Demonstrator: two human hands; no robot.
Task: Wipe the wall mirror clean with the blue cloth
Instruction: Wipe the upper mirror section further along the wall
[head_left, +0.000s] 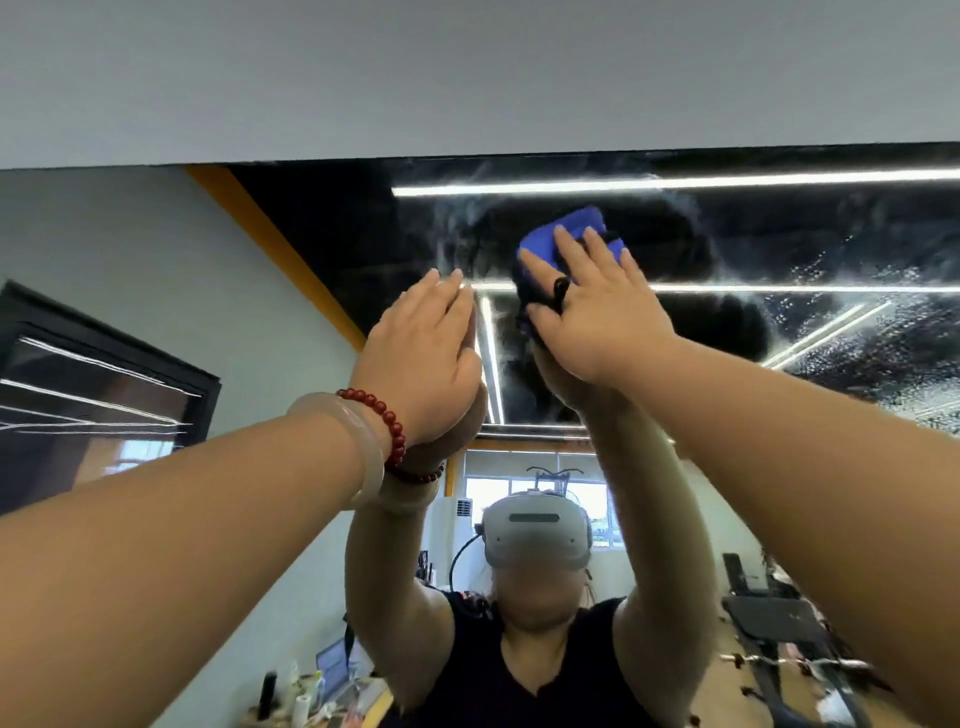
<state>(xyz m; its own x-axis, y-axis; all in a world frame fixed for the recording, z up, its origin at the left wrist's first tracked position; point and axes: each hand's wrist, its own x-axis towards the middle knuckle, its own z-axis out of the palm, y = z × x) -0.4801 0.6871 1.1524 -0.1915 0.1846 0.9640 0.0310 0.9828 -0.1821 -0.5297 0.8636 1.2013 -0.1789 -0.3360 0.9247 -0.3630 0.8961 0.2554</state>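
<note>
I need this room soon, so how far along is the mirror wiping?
Early to midway, it seems. The wall mirror looks dark and clear around the folded blue cloth. The right hand presses that cloth flat near the top edge; the left hand rests flat on the glass beside it. To the right, spray droplets and white haze remain to wipe.

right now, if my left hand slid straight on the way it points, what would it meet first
The left hand likely passes left of the blue cloth, reaching the mirror top edge.
</note>
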